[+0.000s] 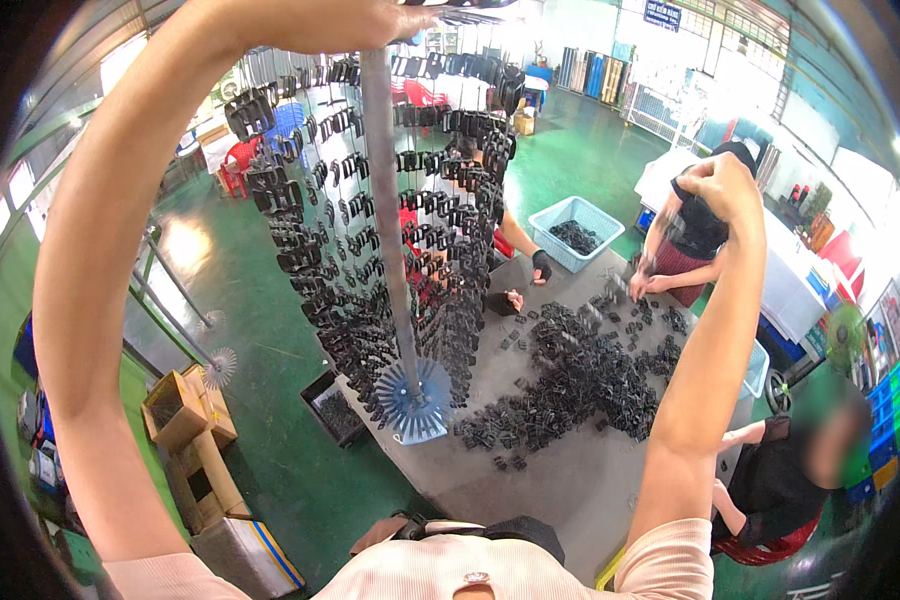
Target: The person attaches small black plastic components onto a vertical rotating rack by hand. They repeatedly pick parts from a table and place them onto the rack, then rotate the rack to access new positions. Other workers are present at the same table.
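Item: upright grey pole (388, 230) hung with black clips (450, 300), our left hand (355, 22) closed around its top, our right hand (722, 185) fisted well apart, contents unclear.

Factory floor, green floor (270, 300), parts heap (580, 375), crates (577, 232)
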### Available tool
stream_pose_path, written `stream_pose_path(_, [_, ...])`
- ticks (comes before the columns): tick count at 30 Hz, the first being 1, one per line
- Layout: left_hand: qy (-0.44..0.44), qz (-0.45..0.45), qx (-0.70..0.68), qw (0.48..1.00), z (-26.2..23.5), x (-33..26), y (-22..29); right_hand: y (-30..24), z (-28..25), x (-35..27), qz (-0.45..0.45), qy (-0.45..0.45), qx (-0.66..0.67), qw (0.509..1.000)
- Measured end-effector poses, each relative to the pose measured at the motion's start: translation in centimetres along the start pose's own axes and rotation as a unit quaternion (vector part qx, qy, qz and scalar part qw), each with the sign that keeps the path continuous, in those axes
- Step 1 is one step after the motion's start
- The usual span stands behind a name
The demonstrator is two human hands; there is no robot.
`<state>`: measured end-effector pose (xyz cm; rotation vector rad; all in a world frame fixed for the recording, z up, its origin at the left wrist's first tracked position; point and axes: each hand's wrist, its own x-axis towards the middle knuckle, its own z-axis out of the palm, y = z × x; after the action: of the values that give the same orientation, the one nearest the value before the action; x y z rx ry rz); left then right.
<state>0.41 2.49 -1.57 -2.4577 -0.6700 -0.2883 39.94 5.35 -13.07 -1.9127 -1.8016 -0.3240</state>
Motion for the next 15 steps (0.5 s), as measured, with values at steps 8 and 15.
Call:
stream_pose_path(8, [-0.063, -0.058, 0.024, 0.996, -2.6, 1.0, 1.7, -17.4, 0.9, -2.3, -0.218, 0.237, 0.390, 0.862])
stream_pose_path(15, [-0.115, -0.162, -0.043, 0.979, -4.4, 2.2, 6.1, -22.7, 1.3, -2.3, -0.113, 0.310, 0.368, 0.869])
